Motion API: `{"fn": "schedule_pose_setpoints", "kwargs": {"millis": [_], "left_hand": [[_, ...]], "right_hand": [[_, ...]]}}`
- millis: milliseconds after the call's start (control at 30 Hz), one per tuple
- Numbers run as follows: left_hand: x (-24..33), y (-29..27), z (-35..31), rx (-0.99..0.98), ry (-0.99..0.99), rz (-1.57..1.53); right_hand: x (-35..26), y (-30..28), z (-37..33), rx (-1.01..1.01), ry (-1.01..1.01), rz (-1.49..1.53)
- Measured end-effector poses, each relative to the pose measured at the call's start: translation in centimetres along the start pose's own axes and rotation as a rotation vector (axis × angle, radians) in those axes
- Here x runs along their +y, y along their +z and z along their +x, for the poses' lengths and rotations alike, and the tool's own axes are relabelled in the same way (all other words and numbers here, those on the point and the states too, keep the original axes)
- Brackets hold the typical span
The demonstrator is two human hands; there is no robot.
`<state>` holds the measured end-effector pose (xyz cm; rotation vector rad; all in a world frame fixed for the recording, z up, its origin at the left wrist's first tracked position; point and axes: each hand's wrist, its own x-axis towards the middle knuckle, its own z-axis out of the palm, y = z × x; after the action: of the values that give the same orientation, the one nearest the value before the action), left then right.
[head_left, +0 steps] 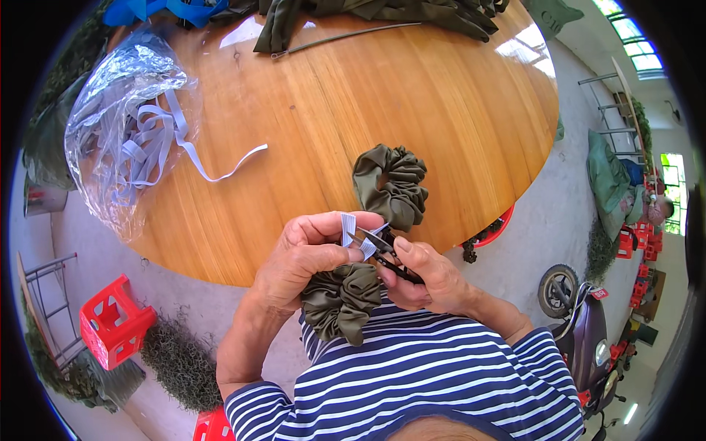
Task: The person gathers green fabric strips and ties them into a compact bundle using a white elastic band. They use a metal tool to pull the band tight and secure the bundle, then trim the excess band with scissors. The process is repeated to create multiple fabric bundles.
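Note:
My left hand (303, 253) pinches a short piece of pale lavender ribbed elastic (348, 228) between thumb and fingers, just off the table's near edge. In my right hand (435, 278) is a small pair of scissors (401, 270) with black handles, its blades against the elastic. An olive-green gathered scrunchie (343, 303) hangs below my left hand, in front of the striped shirt. Another olive scrunchie (390, 185) lies on the table edge just beyond my hands. Fingers partly hide where the elastic meets the fabric.
On the wooden table (309, 140), a clear plastic bag (110, 92) spills loose lavender elastic (163, 131) at left. Olive fabric strips (419, 10) and a long thin metal rod (346, 39) lie at the far edge. Red stools (116, 323) stand left; a scooter (588, 338) stands right.

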<state>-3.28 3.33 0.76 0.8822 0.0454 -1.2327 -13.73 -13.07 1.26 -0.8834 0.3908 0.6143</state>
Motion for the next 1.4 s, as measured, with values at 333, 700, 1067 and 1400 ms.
{"fn": "schedule_pose_setpoints", "kwargs": {"millis": [333, 700, 1067, 1400], "left_hand": [[0.3, 0.3, -0.2, 0.022, 0.011, 0.030], [0.0, -0.3, -0.4, 0.011, 0.053, 0.032], [-0.6, -0.6, -0.5, 0.060, 0.164, 0.004], [-2.9, 0.7, -1.6, 0.246, 0.508, 0.187]], "right_hand": [[0.4, -0.2, 0.0, 0.038, 0.028, 0.027], [0.0, 0.0, -0.8, 0.070, 0.035, -0.075], [-2.5, -1.0, -0.9, 0.529, -0.656, -0.687], [-6.9, -3.4, 2.6, 0.658, -1.237, -1.621]]}}
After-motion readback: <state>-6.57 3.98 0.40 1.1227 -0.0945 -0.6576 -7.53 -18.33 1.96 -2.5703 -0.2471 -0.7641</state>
